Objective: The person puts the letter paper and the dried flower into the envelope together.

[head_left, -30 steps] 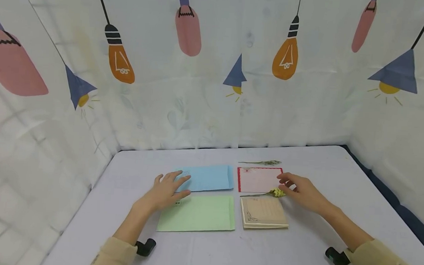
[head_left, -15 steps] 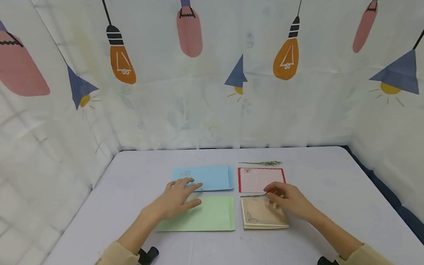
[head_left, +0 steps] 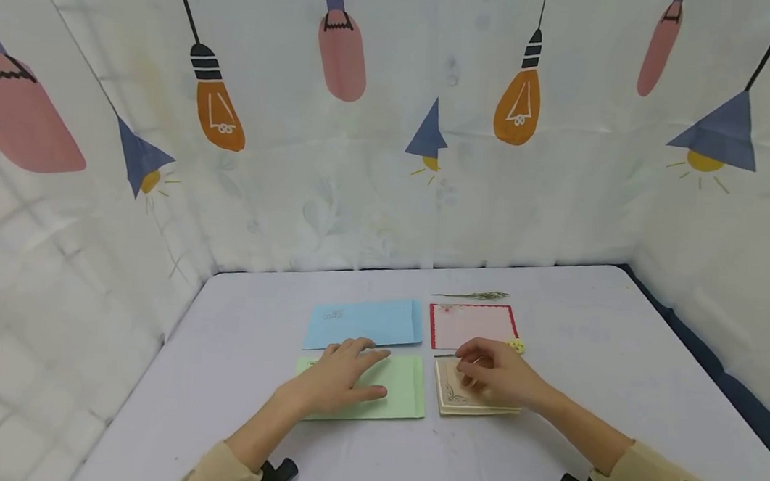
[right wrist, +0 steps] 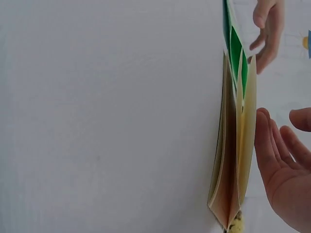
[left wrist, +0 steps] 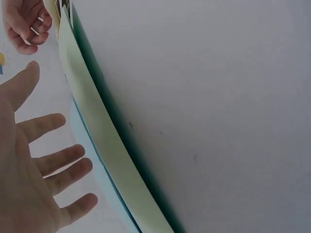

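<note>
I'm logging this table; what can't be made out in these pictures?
Head view: middle of the yellow flower sprig, behind the right hand.
Head view: part of the green envelope, behind the left hand.
Head view: print on the blue envelope, too small to read.
Right wrist view: right thumb, cut by right edge.

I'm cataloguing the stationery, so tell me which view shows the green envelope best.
The head view: it shows the broad face of the green envelope, though the left hand hides part. The left wrist view shows it edge-on as a long strip; the right wrist view, just one end.
</note>
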{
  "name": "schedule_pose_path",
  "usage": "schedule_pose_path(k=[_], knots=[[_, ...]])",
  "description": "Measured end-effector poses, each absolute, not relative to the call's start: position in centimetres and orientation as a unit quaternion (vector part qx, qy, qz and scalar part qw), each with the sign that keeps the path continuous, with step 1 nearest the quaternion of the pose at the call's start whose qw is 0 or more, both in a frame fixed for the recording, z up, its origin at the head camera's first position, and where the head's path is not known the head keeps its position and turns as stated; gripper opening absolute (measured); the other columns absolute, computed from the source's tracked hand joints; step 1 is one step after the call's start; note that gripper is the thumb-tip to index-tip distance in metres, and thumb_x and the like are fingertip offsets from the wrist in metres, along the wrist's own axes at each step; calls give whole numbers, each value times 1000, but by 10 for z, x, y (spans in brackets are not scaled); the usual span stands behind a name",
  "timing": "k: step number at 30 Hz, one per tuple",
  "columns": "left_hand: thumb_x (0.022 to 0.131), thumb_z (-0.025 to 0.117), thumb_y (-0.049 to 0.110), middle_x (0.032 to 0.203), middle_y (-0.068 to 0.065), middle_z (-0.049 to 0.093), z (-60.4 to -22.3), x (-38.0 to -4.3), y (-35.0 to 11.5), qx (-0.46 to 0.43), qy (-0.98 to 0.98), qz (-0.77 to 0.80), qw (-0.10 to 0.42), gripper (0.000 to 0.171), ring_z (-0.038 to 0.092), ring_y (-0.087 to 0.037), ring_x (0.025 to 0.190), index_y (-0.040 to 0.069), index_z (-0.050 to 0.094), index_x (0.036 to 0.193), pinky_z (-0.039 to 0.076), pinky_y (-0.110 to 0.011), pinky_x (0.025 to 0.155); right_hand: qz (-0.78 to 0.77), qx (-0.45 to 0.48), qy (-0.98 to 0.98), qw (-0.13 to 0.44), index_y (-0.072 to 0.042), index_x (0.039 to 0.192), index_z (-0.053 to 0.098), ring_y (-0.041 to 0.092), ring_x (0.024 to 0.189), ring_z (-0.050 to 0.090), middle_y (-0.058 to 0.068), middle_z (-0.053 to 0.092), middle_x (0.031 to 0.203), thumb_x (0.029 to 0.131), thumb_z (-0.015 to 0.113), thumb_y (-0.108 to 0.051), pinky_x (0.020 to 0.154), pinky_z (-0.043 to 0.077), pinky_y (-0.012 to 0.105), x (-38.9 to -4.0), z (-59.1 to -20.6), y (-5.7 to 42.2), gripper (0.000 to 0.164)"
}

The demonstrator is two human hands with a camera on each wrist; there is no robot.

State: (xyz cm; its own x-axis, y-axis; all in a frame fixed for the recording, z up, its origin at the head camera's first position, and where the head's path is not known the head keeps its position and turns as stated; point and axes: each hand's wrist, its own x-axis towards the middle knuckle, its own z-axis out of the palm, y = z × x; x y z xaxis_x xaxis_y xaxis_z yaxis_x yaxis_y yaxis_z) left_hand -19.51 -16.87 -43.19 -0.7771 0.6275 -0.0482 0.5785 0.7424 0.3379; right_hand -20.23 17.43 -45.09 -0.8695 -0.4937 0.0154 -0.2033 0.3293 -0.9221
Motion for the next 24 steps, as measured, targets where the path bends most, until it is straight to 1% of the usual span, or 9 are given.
schedule_pose_path(k=[3, 9, 16, 24], knots=[[99, 58, 61, 154, -13, 41, -432, -194, -164, 319, 932, 145, 89, 71, 40, -33, 141, 20, 46, 157, 30, -62, 110, -543, -206, 802, 141, 2, 117, 66, 27, 84, 69, 13, 68, 100, 100, 68, -13, 73, 59, 32, -201, -451, 168, 23], [96, 61, 63, 157, -15, 37, -435, -191, -158, 320, 935, 119, 96, 79, 38, -37, 142, 21, 40, 160, 30, -64, 109, -574, -193, 778, 168, 4, 118, 64, 29, 83, 70, 14, 68, 100, 100, 69, -13, 74, 61, 35, -201, -452, 157, 25], [94, 59, 70, 161, -15, 32, -440, -188, -152, 316, 940, 82, 105, 86, 32, -33, 147, 25, 33, 163, 28, -62, 113, -597, -171, 759, 198, 7, 120, 61, 29, 79, 71, 16, 69, 96, 98, 70, -12, 72, 62, 39, -199, -454, 140, 30], [88, 66, 70, 161, -13, 32, -443, -185, -150, 319, 941, 49, 104, 93, 30, -31, 147, 26, 32, 163, 30, -62, 112, -600, -166, 753, 211, 7, 124, 59, 27, 79, 72, 15, 70, 96, 99, 70, -10, 74, 61, 36, -198, -457, 131, 32]])
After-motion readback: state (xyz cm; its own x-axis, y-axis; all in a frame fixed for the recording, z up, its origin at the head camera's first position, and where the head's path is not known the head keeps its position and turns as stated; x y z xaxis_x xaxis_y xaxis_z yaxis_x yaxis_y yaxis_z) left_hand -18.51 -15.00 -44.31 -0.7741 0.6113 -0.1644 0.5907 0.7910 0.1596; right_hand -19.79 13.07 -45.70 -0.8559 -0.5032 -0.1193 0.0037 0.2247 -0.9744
